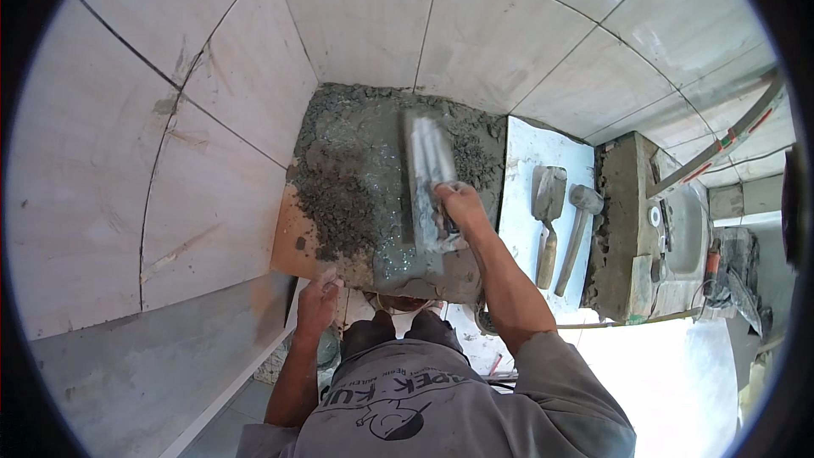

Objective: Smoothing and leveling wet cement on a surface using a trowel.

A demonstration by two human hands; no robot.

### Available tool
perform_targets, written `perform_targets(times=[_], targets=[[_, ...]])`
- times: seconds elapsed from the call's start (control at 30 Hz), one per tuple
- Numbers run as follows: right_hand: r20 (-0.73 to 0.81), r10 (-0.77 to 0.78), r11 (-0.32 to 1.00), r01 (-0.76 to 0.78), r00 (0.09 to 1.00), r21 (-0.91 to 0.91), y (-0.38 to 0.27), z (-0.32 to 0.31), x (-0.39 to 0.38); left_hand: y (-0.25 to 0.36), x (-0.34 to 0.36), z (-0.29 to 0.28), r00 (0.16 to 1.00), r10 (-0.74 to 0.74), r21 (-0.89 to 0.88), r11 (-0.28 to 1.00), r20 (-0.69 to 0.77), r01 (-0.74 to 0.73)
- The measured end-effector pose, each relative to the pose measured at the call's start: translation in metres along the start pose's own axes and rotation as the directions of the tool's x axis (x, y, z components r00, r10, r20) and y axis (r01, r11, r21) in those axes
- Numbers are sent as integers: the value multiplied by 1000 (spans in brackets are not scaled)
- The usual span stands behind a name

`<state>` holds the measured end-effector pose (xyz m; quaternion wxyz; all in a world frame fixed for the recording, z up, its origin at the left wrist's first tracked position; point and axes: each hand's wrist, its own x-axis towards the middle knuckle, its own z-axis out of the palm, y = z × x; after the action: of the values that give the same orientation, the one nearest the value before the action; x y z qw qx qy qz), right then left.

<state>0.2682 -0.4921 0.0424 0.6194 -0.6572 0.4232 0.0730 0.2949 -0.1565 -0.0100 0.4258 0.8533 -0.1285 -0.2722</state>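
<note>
Grey wet mortar [356,161] covers much of a counter slab against the tiled wall, loose and crumbly at the left and back, smoother and glistening in the middle. My right hand [458,203] grips a rectangular steel float [421,149], slightly blurred, lying over the smoother mortar. My left hand [317,305] is curled near the slab's front left corner, beside a bare tan patch [292,246]; whether anything is in its fingers is too small to make out.
A white board [517,263] at right holds a pointed trowel [547,203] and a mallet [581,212]. Beyond are a sink [685,229], an overhanging pipe [704,161] and dark tools [733,276]. Tiled walls [212,161] enclose the left and back. My feet are below the slab's front edge.
</note>
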Motion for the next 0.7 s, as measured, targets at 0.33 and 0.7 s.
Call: perform_targets(times=[0.33, 0.7], targets=[[-484, -209, 959, 81, 850, -273, 25, -21, 41, -4, 0, 8, 994, 74, 119, 989, 81, -84], [-229, -125, 867, -6, 965, -498, 15, 8, 77, -7, 24, 3, 983, 159, 96, 981, 87, -167]])
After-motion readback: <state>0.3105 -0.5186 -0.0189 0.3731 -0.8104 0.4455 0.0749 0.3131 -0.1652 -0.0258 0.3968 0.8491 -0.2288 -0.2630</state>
